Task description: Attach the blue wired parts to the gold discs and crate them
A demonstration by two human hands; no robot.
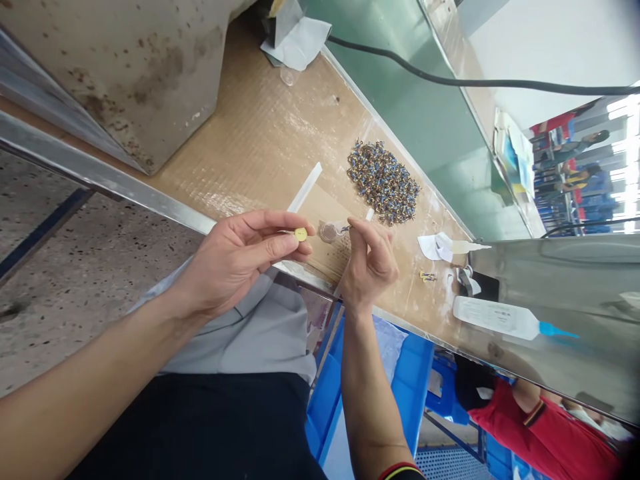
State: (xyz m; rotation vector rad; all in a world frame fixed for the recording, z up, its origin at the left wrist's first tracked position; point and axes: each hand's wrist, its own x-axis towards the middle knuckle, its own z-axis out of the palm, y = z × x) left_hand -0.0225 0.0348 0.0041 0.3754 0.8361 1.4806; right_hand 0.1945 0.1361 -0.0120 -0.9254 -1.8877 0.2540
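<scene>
My left hand point(250, 250) pinches a small round yellow disc point(301, 234) between thumb and fingertips, above the table's near edge. Just to its right, my right hand point(373, 260) is closed with thumb and index finger together on a tiny dark part point(346, 229), too small to name. Between the two hands, a small round clear item point(329, 232) shows over a brown cardboard piece point(320, 207). Beyond my right hand lies a heap of small blue and brass-coloured parts point(384, 181). A few yellow pieces point(427, 276) rest to the right.
A stained machine housing point(170, 73) stands at the left of the table point(260, 140). A white bottle with a blue nozzle point(500, 319) and a narrow-tipped bottle point(465, 247) lie right. A black cable point(430, 73) crosses above. Beyond sits a person in red point(545, 427).
</scene>
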